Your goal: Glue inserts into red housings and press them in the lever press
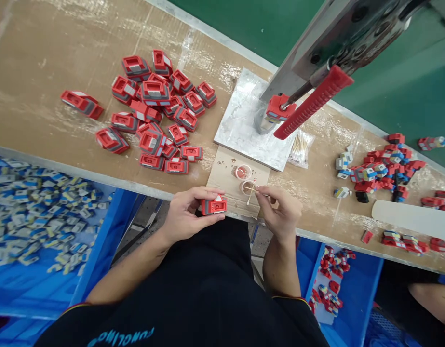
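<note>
- Gripping a red part (214, 206) in my half-closed left hand (188, 212), left of the nearer cup (248, 188)
- Pinching a thin stick (251, 188) at that cup, my right hand (281, 208) nearly shut

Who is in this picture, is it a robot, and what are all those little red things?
There's no robot here! A person wears a camera on their head, looking down, and it took this one picture.

You can see their two bare hands. The left hand holds a red toy part. The right hand pinches a thin stick by a small round cup.

The little red things heaped on the brown table are red-and-gray toy parts. More toy pieces lie over to the right.

The big metal machine with the red handle stands by a flat metal plate. The blue bin on the left holds lots of small pieces.
</note>
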`<state>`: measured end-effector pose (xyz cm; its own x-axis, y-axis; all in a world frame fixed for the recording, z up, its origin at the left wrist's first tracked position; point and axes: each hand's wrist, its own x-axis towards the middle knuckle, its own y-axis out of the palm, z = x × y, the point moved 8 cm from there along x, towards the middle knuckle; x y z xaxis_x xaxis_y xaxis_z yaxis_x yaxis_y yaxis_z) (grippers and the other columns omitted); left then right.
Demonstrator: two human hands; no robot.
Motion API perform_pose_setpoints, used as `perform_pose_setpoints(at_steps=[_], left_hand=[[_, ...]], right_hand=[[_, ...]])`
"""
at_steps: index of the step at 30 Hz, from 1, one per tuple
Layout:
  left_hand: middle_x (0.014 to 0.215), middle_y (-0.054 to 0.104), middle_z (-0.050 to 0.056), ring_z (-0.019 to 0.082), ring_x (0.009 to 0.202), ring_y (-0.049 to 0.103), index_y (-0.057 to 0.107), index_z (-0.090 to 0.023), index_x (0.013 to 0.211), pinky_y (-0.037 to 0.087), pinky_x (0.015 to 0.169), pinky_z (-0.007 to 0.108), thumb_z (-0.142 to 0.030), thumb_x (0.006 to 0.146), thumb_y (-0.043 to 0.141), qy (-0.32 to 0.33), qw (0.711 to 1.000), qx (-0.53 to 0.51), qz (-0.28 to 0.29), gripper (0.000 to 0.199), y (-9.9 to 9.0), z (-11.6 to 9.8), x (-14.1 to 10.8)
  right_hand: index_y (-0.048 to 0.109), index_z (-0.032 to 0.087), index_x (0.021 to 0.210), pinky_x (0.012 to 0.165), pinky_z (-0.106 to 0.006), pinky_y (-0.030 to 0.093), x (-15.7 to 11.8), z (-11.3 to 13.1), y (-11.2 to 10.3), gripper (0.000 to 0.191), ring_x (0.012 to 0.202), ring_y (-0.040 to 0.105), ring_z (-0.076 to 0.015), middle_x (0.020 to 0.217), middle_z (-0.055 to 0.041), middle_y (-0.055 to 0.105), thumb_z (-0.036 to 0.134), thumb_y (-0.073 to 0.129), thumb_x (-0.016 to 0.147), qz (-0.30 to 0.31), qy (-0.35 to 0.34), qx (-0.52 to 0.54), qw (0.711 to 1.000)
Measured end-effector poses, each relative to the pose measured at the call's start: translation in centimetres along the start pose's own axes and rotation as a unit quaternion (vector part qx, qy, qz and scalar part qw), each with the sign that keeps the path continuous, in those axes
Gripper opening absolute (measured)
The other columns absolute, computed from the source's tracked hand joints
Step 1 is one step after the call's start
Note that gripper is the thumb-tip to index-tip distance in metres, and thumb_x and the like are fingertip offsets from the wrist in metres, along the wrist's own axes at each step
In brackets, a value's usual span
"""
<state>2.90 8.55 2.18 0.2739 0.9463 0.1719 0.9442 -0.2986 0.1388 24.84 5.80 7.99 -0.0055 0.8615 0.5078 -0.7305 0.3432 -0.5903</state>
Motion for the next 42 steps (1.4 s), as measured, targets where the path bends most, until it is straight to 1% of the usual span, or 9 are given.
perform_pose_setpoints(at_steps=[4, 8, 10, 13, 16, 20, 25, 34, 42], left_hand=[[0.116, 0.086, 0.018, 0.029, 0.104, 0.086, 0.075, -0.016, 0.105, 0.073, 0.083, 0.031, -0.025, 0.076, 0.1, -0.039, 0.999, -0.011, 0.006, 0.038, -0.1, 0.7, 0.1], [0.117, 0.086, 0.017, 0.027, 0.101, 0.087, 0.077, -0.016, 0.107, 0.073, 0.083, 0.03, -0.026, 0.078, 0.099, -0.058, 0.998, -0.012, 0.007, 0.038, -0.1, 1.1, 0.1], [0.117, 0.086, 0.016, 0.026, 0.101, 0.087, 0.077, -0.017, 0.108, 0.073, 0.084, 0.029, -0.025, 0.079, 0.097, -0.06, 0.998, -0.011, 0.008, 0.036, 0.0, 1.1, 0.1], [0.116, 0.086, 0.016, 0.025, 0.098, 0.087, 0.077, -0.018, 0.108, 0.073, 0.084, 0.029, -0.024, 0.08, 0.096, -0.053, 0.998, -0.025, 0.014, 0.034, 0.5, 0.9, 0.1], [0.115, 0.087, 0.016, 0.025, 0.098, 0.087, 0.077, -0.018, 0.107, 0.073, 0.081, 0.028, -0.026, 0.081, 0.096, -0.044, 0.998, -0.04, 0.024, 0.033, 1.1, 0.6, 0.2], [0.113, 0.087, 0.015, 0.026, 0.099, 0.087, 0.077, -0.018, 0.106, 0.073, 0.084, 0.029, -0.029, 0.081, 0.097, -0.033, 0.998, -0.044, 0.023, 0.034, 1.5, 0.4, 0.2], [0.116, 0.087, 0.014, 0.024, 0.099, 0.086, 0.077, -0.019, 0.109, 0.072, 0.085, 0.028, -0.028, 0.083, 0.096, -0.026, 0.998, -0.051, 0.028, 0.034, 1.6, 0.3, 0.0], [0.116, 0.086, 0.016, 0.026, 0.102, 0.086, 0.077, -0.016, 0.106, 0.071, 0.086, 0.029, -0.027, 0.081, 0.097, -0.051, 0.997, -0.049, 0.032, 0.034, 1.5, 0.3, 0.0], [0.112, 0.087, 0.014, 0.025, 0.102, 0.086, 0.079, -0.018, 0.108, 0.071, 0.086, 0.028, -0.024, 0.08, 0.097, -0.018, 0.999, -0.037, 0.015, 0.033, 1.2, -0.3, 0.1]], right_hand=[[0.075, 0.025, 0.096, 0.064, -0.025, 0.062, 0.5, -0.1, 1.4, 0.014, 0.067, 0.078, -0.0153, 0.079, 0.0008, 0.083, 0.012, 0.071, 0.099, 0.045, -0.02, -0.056, 0.997], [0.075, 0.026, 0.095, 0.06, -0.025, 0.061, 0.5, 0.1, 0.9, 0.013, 0.064, 0.077, -0.0149, 0.078, 0.0007, 0.082, 0.014, 0.072, 0.099, 0.038, -0.018, -0.066, 0.997], [0.076, 0.026, 0.098, 0.057, -0.027, 0.061, 0.3, 0.4, -0.1, 0.015, 0.063, 0.077, -0.016, 0.079, 0.0006, 0.083, 0.012, 0.075, 0.097, 0.002, -0.01, -0.039, 0.999], [0.076, 0.027, 0.101, 0.057, -0.03, 0.064, -0.2, 1.4, -1.8, 0.018, 0.066, 0.08, -0.0191, 0.08, 0.0009, 0.082, 0.01, 0.079, 0.093, -0.086, 0.01, 0.042, 0.995], [0.074, 0.025, 0.102, 0.055, -0.031, 0.063, -0.7, 2.9, -1.9, 0.015, 0.063, 0.08, -0.0196, 0.078, 0.0011, 0.081, 0.014, 0.08, 0.094, -0.128, 0.009, 0.121, 0.984], [0.071, 0.025, 0.1, 0.05, -0.03, 0.06, -0.6, 4.4, -0.4, 0.009, 0.058, 0.078, -0.0191, 0.073, 0.0014, 0.08, 0.018, 0.076, 0.098, -0.105, -0.008, 0.156, 0.982], [0.072, 0.023, 0.101, 0.053, -0.028, 0.062, -0.1, 4.7, 0.8, 0.009, 0.062, 0.08, -0.0187, 0.079, -0.0024, 0.083, 0.014, 0.074, 0.099, -0.073, -0.016, 0.169, 0.983], [0.074, 0.023, 0.107, 0.055, -0.029, 0.064, -0.1, 4.8, 0.9, 0.017, 0.065, 0.081, -0.0195, 0.081, -0.0016, 0.084, 0.01, 0.075, 0.096, -0.066, -0.02, 0.173, 0.982], [0.074, 0.022, 0.104, 0.056, -0.029, 0.064, -0.2, 4.6, 0.5, 0.018, 0.065, 0.082, -0.0191, 0.08, -0.0015, 0.083, 0.007, 0.076, 0.095, -0.068, -0.022, 0.156, 0.985]])
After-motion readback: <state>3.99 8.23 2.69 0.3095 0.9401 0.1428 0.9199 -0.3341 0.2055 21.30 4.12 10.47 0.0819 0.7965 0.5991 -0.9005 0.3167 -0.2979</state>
